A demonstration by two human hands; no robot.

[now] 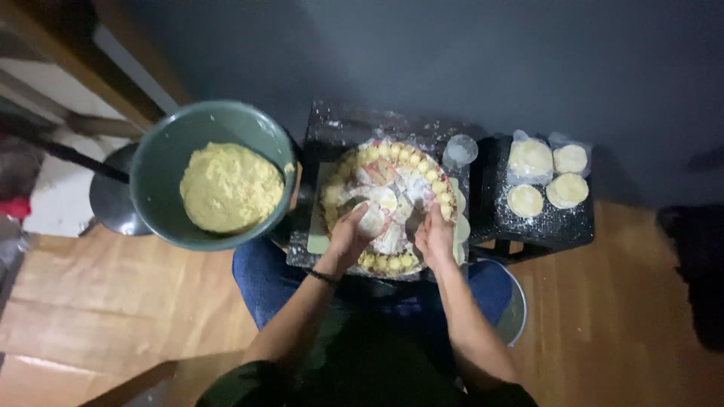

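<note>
The left hand [348, 237] cupped a round dumpling wrapper [372, 220] over the floured tray [392, 203], palm up for filling; the right hand [435, 235] rested beside it, grip unclear.

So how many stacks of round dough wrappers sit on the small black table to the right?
4, in a two-by-two cluster: back left, back right, front left and front right. Nothing there looks hidden, though more wrappers lie on the round tray under the hands.

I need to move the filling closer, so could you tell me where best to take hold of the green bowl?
Probably grip the green bowl by its bare rim on the far left, coming from above: the yellow filling sits low inside, and that side is clear of the tray.
</note>
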